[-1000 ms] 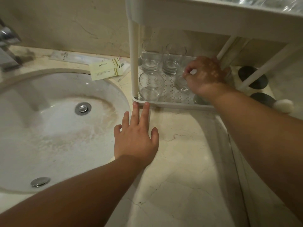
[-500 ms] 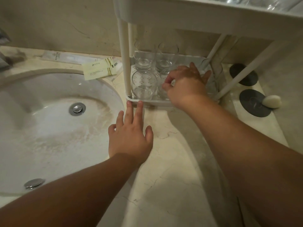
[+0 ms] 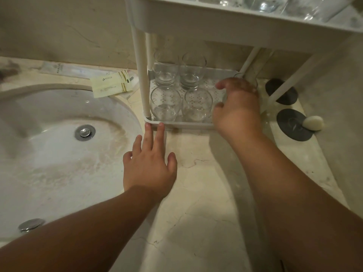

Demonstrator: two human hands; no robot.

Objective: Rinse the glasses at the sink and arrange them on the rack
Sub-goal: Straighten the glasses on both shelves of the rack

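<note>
Bracing rack (image 3: 176, 124) — left hand (image 3: 149, 165) flat, right hand (image 3: 237, 110) among glasses (image 3: 198, 105).

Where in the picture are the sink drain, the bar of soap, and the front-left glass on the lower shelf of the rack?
sink drain (image 3: 85, 132), head view, on the metal stopper's middle.
bar of soap (image 3: 313, 123), head view, on its pale top.
front-left glass (image 3: 164, 104), head view, on its near wall.

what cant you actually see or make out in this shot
Head view only:
- Right hand covers the lower tray's right side; whether it holds a glass is unclear.
- Upper tray glasses are cut off by the top edge.
- Print on the yellow packet is too small.
- The faucet is out of frame.
</note>
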